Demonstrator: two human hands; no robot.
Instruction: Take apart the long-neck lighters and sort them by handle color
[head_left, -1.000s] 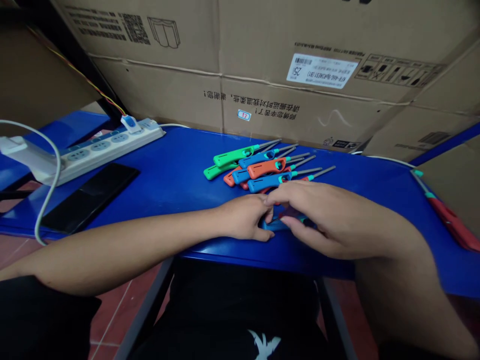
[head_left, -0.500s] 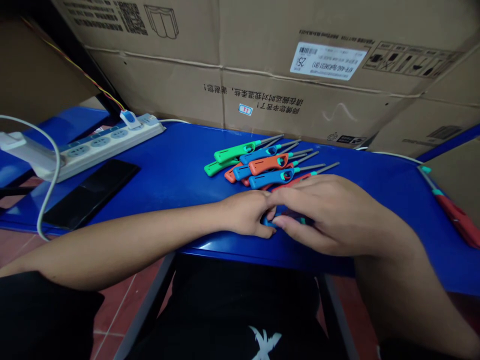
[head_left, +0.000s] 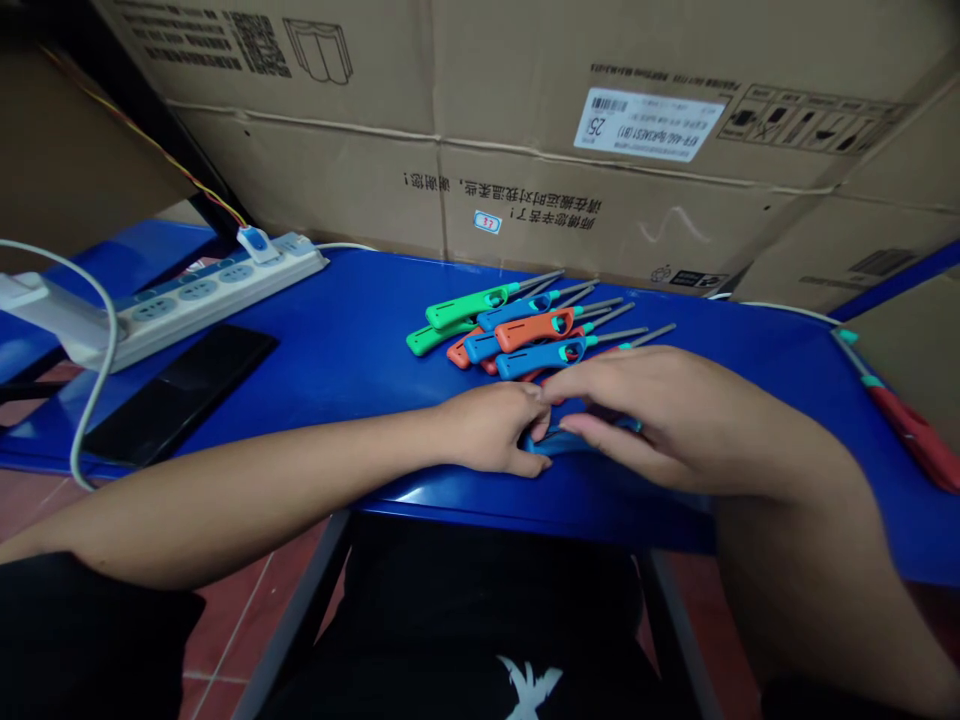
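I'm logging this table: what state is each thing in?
Blue gas lighter: gripped, partly hidden
Left hand: closed on that lighter
Right hand: bent above it, grip unclear
Heaped gas lighters: lying overlapped
Red gas lighter: lying apart
Power strip: plug inserted
Smartphone: lying flat, dark
Cardboard box: printing upside down

The left arm [head_left: 247, 495] ran nearly straight from the near left toward the middle; the left hand [head_left: 487, 425] was back upward, fingers curled in, left thumb [head_left: 529, 463] pointing right. The right forearm [head_left: 817, 560] rose from the near right to a sharply bent wrist [head_left: 780, 470], the right hand [head_left: 667, 410] arched leftward, right thumb [head_left: 607, 438] and forefinger [head_left: 592, 380] parted.
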